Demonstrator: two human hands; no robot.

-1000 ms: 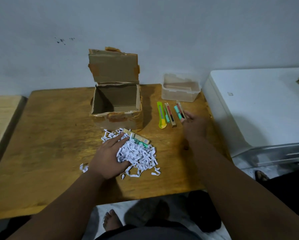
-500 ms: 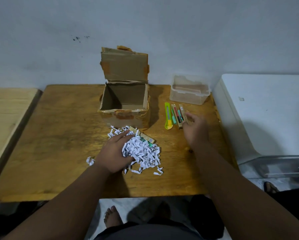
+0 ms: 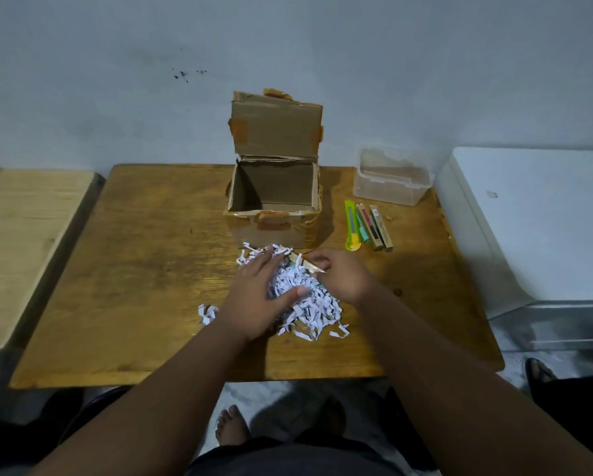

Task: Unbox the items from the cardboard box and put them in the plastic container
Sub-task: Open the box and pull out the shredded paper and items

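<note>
An open cardboard box (image 3: 273, 214) stands on the wooden table (image 3: 143, 269), its lid flap up, its inside bare as far as I see. In front of it lies a heap of white shredded paper (image 3: 308, 304). My left hand (image 3: 257, 300) lies flat on the heap, fingers spread. My right hand (image 3: 343, 274) touches a slim tan box (image 3: 300, 261) sticking out of the heap's far side; its fingers are at the box's end. A clear plastic container (image 3: 391, 176) sits at the back right. Before it lie a yellow-green cutter (image 3: 351, 228) and two slim boxes (image 3: 374, 226).
A white appliance (image 3: 535, 214) stands right of the table. A lighter wooden table (image 3: 23, 242) adjoins on the left. A few paper shreds (image 3: 207, 312) lie loose left of the heap. A bare foot (image 3: 231, 427) shows below the table's front edge.
My right hand has left the row of slim boxes by the cutter and come left to the tan box in the paper heap. My left hand stays on the heap.
</note>
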